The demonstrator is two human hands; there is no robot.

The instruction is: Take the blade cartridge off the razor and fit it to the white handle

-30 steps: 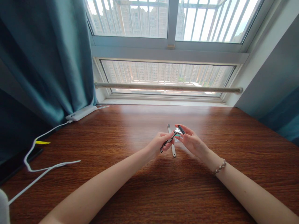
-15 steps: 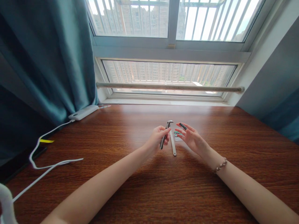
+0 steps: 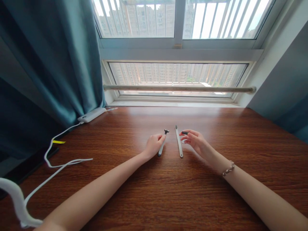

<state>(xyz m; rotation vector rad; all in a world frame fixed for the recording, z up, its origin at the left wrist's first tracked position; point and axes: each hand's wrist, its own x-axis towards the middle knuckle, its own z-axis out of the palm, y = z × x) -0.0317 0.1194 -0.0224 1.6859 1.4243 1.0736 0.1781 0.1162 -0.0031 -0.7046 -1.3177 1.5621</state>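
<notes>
My left hand (image 3: 154, 145) is closed round the grey-and-black handle of a razor (image 3: 162, 149). The dark T-shaped head of that razor points away from me, and its lower end is at the tabletop. To its right lies a slim pale toothbrush (image 3: 179, 144), with a dark head at the far end and a hole at the near end; neither hand touches it. My right hand (image 3: 195, 141) pinches a small dark razor cartridge (image 3: 184, 132) with light marks. Beneath those fingers a small clear packet (image 3: 183, 141) is mostly hidden.
The brown wooden table (image 3: 134, 192) runs up to the window. A white power strip (image 3: 92, 115) and its white cable (image 3: 49, 157) lie at the left, near a yellow tag (image 3: 59, 141) and the blue curtain (image 3: 79, 64). A pale bar (image 3: 178, 88) crosses the window.
My left hand has moved left and down with the razor, away from the toothbrush. In my right hand the cartridge has turned to lie nearly level. The view has shifted slightly.
</notes>
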